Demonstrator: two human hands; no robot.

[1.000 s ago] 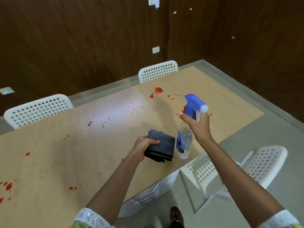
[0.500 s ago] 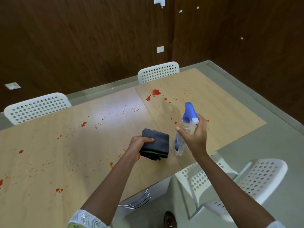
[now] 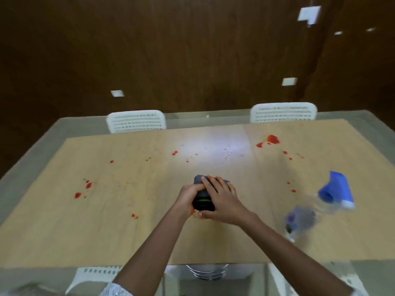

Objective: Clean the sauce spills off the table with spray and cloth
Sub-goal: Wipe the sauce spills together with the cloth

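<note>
Both hands (image 3: 222,199) clasp the grey cloth (image 3: 203,202).

Two white perforated chairs (image 3: 136,121) (image 3: 283,112) stand at the table's far edge, upper middle of frame. Behind them, dark wood-panelled wall (image 3: 171,50) carrying small white plates (image 3: 117,93) (image 3: 289,81) (image 3: 309,13). More white chair parts (image 3: 94,274) along the bottom edge, blurred.

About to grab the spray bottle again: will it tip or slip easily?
The spray bottle is blurred; whether it stands is unclear. Its clear body suggests light plastic, probably easy to knock over. The bulky blue trigger head may make it top-heavy; smooth sides could be slippery.
</note>
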